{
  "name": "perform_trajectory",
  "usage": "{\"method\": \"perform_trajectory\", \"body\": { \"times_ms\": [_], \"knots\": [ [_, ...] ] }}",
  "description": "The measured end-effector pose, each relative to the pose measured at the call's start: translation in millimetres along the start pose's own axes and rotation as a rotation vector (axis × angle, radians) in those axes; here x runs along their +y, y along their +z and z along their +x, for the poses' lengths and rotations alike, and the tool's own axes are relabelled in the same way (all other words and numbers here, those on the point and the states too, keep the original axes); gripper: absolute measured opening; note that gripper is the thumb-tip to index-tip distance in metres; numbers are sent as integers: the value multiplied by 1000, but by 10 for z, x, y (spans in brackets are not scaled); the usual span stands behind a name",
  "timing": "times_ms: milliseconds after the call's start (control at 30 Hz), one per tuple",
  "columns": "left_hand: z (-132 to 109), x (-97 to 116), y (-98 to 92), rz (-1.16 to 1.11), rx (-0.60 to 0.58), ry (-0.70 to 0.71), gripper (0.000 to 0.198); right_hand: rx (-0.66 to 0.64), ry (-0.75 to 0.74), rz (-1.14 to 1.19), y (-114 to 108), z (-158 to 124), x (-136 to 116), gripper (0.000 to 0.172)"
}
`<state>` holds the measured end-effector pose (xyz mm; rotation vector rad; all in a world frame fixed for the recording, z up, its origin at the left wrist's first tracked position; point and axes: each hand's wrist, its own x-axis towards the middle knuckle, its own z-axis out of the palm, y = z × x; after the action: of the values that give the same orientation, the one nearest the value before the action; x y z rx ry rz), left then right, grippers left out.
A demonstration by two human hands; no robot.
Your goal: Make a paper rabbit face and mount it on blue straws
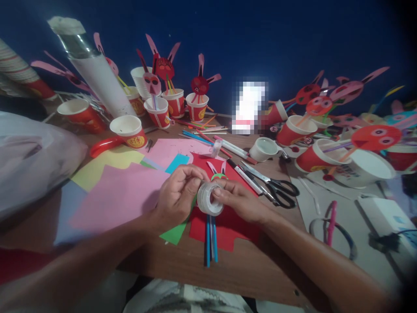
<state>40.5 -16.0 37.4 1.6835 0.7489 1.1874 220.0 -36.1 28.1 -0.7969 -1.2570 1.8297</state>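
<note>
A roll of clear tape (206, 199) is held upright between my hands above red paper (241, 232). My right hand (243, 201) grips the roll's right side, thumb at its hole. My left hand (181, 193) pinches at the roll's upper left edge with thumb and fingertips; any loose tape end is too small to make out. Behind the roll, a green rabbit face with pink ears (219, 174) lies on the red paper, partly hidden. Blue sticks (208, 245) extend below the roll toward the table's front edge.
Pink paper (122, 198) and green paper (176, 232) lie to the left. Black-handled scissors (282, 189), markers (244, 176) and a small white cup (264, 149) are at the right. Red paper cups (159, 115) with rabbit faces stand behind. A white plastic bag (35, 156) fills the far left.
</note>
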Motion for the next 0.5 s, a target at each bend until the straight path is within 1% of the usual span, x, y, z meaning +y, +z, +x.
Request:
{"method": "perform_trajectory", "body": {
  "times_ms": [167, 300, 400, 500],
  "knots": [
    [14, -57, -48, 161, 37, -72, 11, 87, -69, -190, 26, 24, 51, 30],
    [58, -59, -58, 251, 56, -88, 12, 238, -190, -349, 46, -10, 61, 29],
    [78, -38, -51, 313, 70, -69, 12, 354, -300, -603, 77, -52, -5, 28],
    [79, -24, -44, 358, 83, -44, 11, 397, -463, -839, 117, -74, -73, 25]
  ]
}}
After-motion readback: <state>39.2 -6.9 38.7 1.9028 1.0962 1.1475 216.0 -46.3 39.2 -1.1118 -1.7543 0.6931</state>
